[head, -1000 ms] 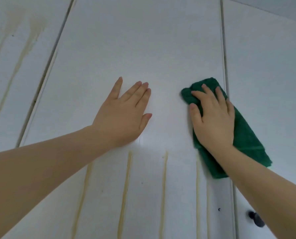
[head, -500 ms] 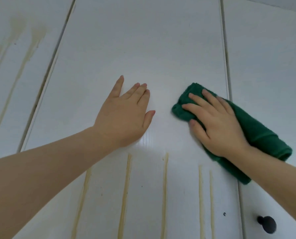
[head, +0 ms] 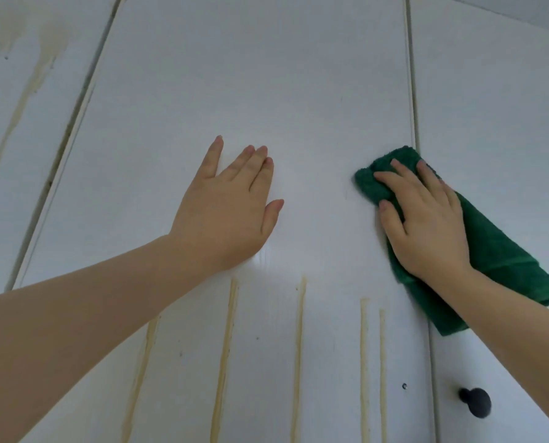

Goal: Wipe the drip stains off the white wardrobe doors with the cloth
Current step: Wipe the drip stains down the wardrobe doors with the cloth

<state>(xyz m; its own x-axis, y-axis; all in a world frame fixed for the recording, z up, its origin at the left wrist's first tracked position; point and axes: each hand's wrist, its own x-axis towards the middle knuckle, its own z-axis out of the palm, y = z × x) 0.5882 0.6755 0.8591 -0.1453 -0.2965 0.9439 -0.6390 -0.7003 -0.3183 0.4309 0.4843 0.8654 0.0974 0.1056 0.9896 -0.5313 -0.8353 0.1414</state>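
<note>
The middle white wardrobe door (head: 254,75) fills the view. My left hand (head: 225,215) lies flat on it with straight fingers. My right hand (head: 426,225) presses a folded green cloth (head: 497,251) against the door near its right edge, fingers spread over the cloth. The cloth's lower end hangs past my wrist across the gap onto the right door. Several yellowish drip stains (head: 298,346) run down the door below both hands. The surface above them, around my hands, looks free of streaks.
The left door (head: 17,139) carries more yellowish drip stains (head: 33,81) running from its top. A round black knob (head: 476,406) sits low on the right door (head: 497,107), just below the cloth. A small dark screw hole (head: 404,385) marks the middle door near the knob.
My right hand slid the cloth left and turned it more level, then came back right and a little upward, with the cloth tilted steeper again. My left hand stayed put.
</note>
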